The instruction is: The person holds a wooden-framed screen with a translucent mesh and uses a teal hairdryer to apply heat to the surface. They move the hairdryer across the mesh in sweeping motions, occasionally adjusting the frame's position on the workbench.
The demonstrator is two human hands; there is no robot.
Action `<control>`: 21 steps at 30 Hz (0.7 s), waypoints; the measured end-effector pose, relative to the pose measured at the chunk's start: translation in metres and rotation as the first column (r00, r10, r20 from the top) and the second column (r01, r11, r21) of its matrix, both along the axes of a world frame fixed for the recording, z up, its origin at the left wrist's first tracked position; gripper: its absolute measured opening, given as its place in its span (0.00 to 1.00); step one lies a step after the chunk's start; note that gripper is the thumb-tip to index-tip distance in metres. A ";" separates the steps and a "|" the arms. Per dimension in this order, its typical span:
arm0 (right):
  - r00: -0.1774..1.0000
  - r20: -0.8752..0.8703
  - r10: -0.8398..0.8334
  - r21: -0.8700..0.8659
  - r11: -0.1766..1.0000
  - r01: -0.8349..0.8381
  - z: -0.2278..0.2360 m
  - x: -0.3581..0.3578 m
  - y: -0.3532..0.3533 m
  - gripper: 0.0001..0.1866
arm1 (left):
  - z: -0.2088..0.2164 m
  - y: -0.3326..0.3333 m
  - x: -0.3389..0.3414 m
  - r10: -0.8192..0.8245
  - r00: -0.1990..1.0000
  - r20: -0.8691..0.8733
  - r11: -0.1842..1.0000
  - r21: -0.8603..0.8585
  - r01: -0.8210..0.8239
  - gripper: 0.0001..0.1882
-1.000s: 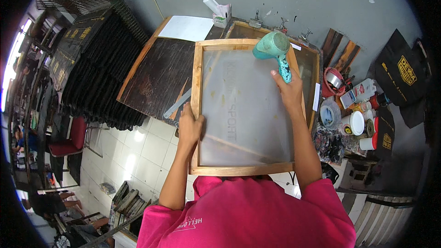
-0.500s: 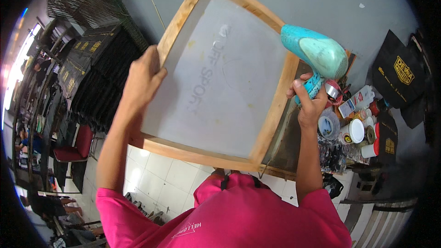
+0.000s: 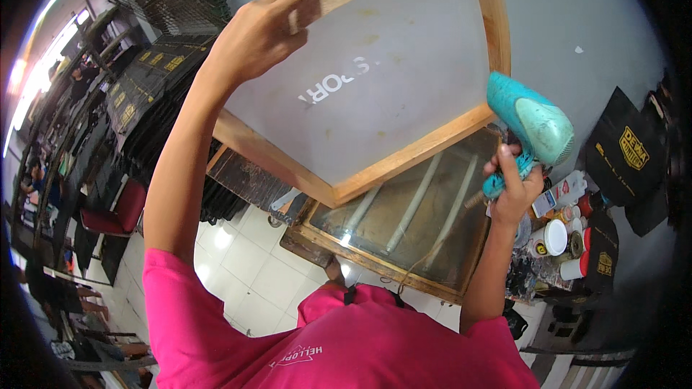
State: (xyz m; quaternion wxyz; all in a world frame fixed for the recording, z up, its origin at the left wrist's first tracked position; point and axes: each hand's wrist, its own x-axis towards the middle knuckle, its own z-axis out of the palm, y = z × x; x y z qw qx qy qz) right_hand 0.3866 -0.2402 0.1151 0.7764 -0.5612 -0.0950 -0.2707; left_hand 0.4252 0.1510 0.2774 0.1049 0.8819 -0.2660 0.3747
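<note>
My left hand [image 3: 270,32] grips the upper left edge of a wooden-framed printing screen [image 3: 414,50], holding it up and tilted. Pale letters show in the mesh, and faint yellowish stains mark it. On the right, my right hand [image 3: 515,184] is closed round the handle of a turquoise hair dryer [image 3: 535,119]. The dryer's nozzle end is close to the frame's right side. Below the screen lies a glass-topped wooden box [image 3: 404,220] with several white tubes under the glass.
Tubs and bottles [image 3: 555,236] crowd the right, with black printed bags [image 3: 627,148] hanging beyond them. At left stand stacked black bags [image 3: 155,79] and a red chair [image 3: 115,205]. A grey wall [image 3: 577,14] rises behind. People are at work far left.
The screen has been raised and turned clockwise by my left hand, uncovering the glass-topped box. My right hand and the hair dryer have shifted slightly right and down.
</note>
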 end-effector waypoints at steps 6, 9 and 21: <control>0.998 -0.008 -0.060 0.005 0.998 0.060 -0.017 -0.007 0.006 0.14 | -0.001 -0.025 0.020 -0.007 0.999 -0.048 0.965 0.262 0.020 0.37; 0.993 -0.044 -0.109 -0.002 0.994 0.109 -0.029 -0.012 0.009 0.17 | -0.009 -0.030 0.028 0.069 0.993 -0.092 0.944 0.328 -0.035 0.36; 0.986 -0.054 -0.157 0.021 0.987 0.158 -0.049 -0.009 0.017 0.15 | -0.011 -0.045 0.019 0.063 0.997 -0.031 0.948 0.313 -0.050 0.32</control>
